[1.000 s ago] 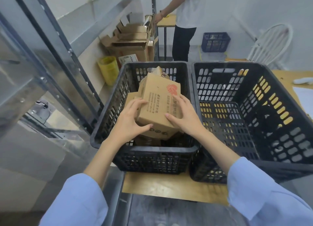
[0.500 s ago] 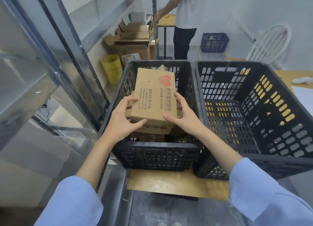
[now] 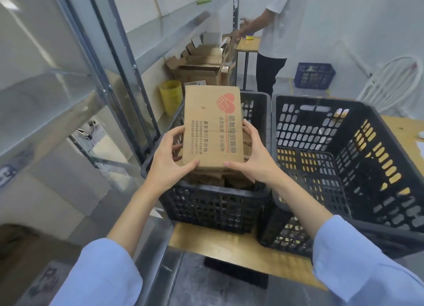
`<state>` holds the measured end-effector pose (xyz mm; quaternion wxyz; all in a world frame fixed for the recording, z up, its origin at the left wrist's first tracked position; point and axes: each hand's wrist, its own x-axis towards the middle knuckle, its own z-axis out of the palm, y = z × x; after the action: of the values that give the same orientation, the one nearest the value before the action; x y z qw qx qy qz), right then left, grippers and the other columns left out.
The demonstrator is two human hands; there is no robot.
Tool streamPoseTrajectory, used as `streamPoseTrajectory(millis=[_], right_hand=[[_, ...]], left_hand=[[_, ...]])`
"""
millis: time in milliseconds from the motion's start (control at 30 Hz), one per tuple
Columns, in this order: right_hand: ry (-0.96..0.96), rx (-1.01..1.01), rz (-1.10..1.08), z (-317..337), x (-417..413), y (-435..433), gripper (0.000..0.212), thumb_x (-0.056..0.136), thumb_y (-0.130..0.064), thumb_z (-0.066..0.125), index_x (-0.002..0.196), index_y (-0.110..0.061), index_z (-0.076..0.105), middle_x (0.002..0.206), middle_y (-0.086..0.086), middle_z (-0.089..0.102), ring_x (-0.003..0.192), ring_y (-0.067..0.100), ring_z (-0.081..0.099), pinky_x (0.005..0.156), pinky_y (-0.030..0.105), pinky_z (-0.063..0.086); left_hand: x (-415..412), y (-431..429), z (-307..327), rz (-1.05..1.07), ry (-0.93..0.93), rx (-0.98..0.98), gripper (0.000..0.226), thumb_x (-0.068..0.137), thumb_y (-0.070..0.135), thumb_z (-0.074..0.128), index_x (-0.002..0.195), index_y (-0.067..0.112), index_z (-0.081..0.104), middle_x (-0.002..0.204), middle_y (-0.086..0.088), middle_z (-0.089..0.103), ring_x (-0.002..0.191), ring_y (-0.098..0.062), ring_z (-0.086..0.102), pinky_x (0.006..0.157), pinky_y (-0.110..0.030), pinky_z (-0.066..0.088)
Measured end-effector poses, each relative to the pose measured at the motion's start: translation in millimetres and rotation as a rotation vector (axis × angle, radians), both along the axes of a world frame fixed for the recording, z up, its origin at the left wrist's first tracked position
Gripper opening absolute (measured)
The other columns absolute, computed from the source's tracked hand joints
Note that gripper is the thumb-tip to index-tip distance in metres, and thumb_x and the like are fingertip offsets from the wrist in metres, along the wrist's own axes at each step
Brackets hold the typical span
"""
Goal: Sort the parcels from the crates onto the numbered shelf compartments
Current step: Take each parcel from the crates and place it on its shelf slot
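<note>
Gripping the parcel (image 3: 212,126) by its near end only, both hands were clamped on it: the left hand (image 3: 168,161) and the right hand (image 3: 254,159) each had a thumb on the near edge and fingers curled round a side. It was held above the left crate (image 3: 213,207) at the centre of the frame, printed face up, its far end unsupported.

From that grip, the long far end could swing or sag, and the box might slip from the fingertips and drop back onto the pile below. An upright of the shelf (image 3: 52,94) rose just left of the crate, so a turn toward the compartments at left could knock the far corner against it. No compartment number was readable and no address label showed on the visible face, so a wrong slot seemed a real risk unless the label was checked first.

The left crate held more brown parcels (image 3: 211,179) piled under the hands, count unclear. The right crate (image 3: 378,191), just beside it on the desk (image 3: 229,243), showed its perforated floor and a dark patch too murky to name. At upper centre, open cartons (image 3: 202,62) held flattened cardboard beside a yellow bin (image 3: 171,97), and a blue crate (image 3: 314,75) sat on the floor at upper right, contents unclear.
</note>
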<state>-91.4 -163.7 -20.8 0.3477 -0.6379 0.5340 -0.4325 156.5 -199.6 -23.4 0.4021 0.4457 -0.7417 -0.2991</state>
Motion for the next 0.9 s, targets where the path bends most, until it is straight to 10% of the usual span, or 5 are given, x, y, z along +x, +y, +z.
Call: streamPoseTrajectory(millis=[267, 500, 700, 900], right_hand=[[-0.097, -0.034, 0.130, 18, -21, 28, 0.095, 0.082, -0.019, 0.079, 0.155, -0.028, 0.019, 0.148, -0.010, 0.030, 0.132, 0.006, 0.036, 0.110, 0.034, 0.039], [-0.128, -0.089, 0.278, 27, -34, 51, 0.076, 0.084, -0.016, 0.078, 0.134, -0.041, 0.025, 0.139, -0.014, 0.031, 0.116, -0.011, 0.040, 0.082, 0.001, 0.040], [-0.137, -0.091, 0.416, 38, -27, 77, 0.072, 0.085, -0.015, 0.077, 0.130, -0.040, 0.027, 0.116, -0.055, 0.033, 0.114, -0.026, 0.040, 0.085, 0.008, 0.045], [-0.161, -0.127, 0.528, 48, -6, 100, 0.088, 0.083, -0.021, 0.079, 0.136, -0.055, 0.017, 0.151, -0.007, 0.036, 0.133, 0.003, 0.040, 0.104, 0.023, 0.041]], left_hand=[[-22, 74, 6, 0.214, 0.016, -0.001, 0.088, 0.079, 0.022, 0.081, 0.149, 0.036, 0.029, 0.127, 0.010, 0.036, 0.120, 0.001, 0.044, 0.100, -0.020, 0.042], [-50, 150, 25, 0.364, 0.190, -0.032, 0.064, 0.078, 0.014, 0.081, 0.120, 0.042, 0.041, 0.137, 0.015, 0.045, 0.117, 0.008, 0.051, 0.090, -0.025, 0.054], [-54, 202, 39, 0.489, 0.153, -0.065, 0.079, 0.080, 0.019, 0.080, 0.138, 0.039, 0.030, 0.131, 0.026, 0.040, 0.123, 0.000, 0.048, 0.091, -0.010, 0.047], [-47, 256, 53, 0.579, 0.120, -0.055, 0.091, 0.076, 0.031, 0.083, 0.148, 0.042, 0.028, 0.138, 0.013, 0.040, 0.126, -0.004, 0.048, 0.101, -0.026, 0.044]])
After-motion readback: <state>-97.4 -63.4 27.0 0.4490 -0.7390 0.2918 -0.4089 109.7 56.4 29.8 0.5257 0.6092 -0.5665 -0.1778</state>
